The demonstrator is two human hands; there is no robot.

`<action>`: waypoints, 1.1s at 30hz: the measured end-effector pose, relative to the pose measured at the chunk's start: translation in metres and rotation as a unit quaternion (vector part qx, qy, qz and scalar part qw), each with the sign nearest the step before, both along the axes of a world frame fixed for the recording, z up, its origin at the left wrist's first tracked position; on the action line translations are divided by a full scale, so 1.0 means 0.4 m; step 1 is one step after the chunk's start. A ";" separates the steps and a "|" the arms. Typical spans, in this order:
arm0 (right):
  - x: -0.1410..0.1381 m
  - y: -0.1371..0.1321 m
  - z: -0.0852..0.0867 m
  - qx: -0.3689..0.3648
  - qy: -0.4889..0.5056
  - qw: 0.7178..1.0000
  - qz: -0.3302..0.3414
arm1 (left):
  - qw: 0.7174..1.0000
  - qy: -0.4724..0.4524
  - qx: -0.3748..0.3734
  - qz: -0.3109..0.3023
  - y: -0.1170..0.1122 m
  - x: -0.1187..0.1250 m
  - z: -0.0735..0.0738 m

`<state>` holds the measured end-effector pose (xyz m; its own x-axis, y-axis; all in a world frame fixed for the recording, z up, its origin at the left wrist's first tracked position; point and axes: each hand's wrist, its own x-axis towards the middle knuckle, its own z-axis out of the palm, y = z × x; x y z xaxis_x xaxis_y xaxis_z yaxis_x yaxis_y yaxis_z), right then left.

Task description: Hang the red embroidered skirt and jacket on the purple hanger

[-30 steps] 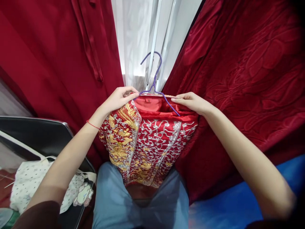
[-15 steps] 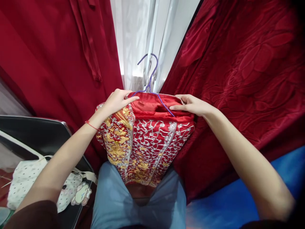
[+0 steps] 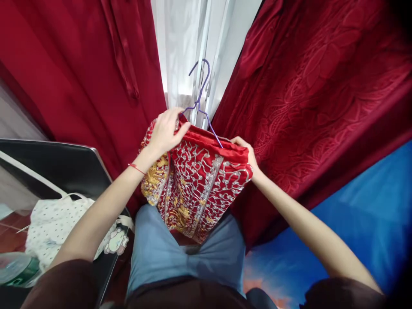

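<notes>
A red embroidered skirt (image 3: 196, 184) with silver beadwork and gold motifs hangs in front of my knees. My left hand (image 3: 168, 131) grips its upper left edge, thumb on the near side. At the upper right corner, my right hand (image 3: 247, 152) holds the waistband, its fingers partly hidden behind the red cloth. A purple wire hanger (image 3: 203, 86) rises from the waistband, hook upward; its lower part is hidden inside the fabric.
Red curtains (image 3: 74, 77) hang on the left, and a patterned red drape (image 3: 305, 94) on the right. A black chair (image 3: 54, 163) at left bears a white dotted bag (image 3: 58, 219). A clear plastic container (image 3: 16, 268) is at lower left. Blue cloth (image 3: 337, 223) spreads at right.
The waistband opening has narrowed, and the skirt has tilted, right side lower. My right hand has moved left and wrapped around the corner. My left hand has shifted slightly right and up.
</notes>
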<state>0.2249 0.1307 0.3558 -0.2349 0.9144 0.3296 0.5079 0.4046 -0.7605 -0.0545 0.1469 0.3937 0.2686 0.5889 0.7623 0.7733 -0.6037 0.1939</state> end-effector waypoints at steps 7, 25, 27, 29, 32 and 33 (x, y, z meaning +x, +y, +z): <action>-0.013 -0.047 0.141 0.151 0.043 0.985 -0.075 | 0.975 0.105 0.018 -0.194 -0.122 0.208 0.001; -0.032 -0.268 0.108 -0.171 0.223 0.959 0.023 | 0.974 0.102 -0.050 -0.198 -0.128 0.161 -0.045; -0.010 -0.269 0.081 -0.217 0.188 0.958 0.012 | 0.975 0.083 -0.033 -0.204 -0.117 0.163 -0.065; 0.011 -0.272 0.042 -0.286 0.156 0.946 0.003 | 0.975 0.075 -0.019 -0.208 -0.107 0.163 -0.080; 0.029 -0.291 -0.033 -0.302 0.181 0.936 0.019 | 0.975 0.065 -0.006 -0.213 -0.101 0.162 -0.095; 0.029 -0.300 -0.058 -0.280 0.198 0.939 0.031 | 0.975 0.057 -0.002 -0.215 -0.101 0.162 -0.098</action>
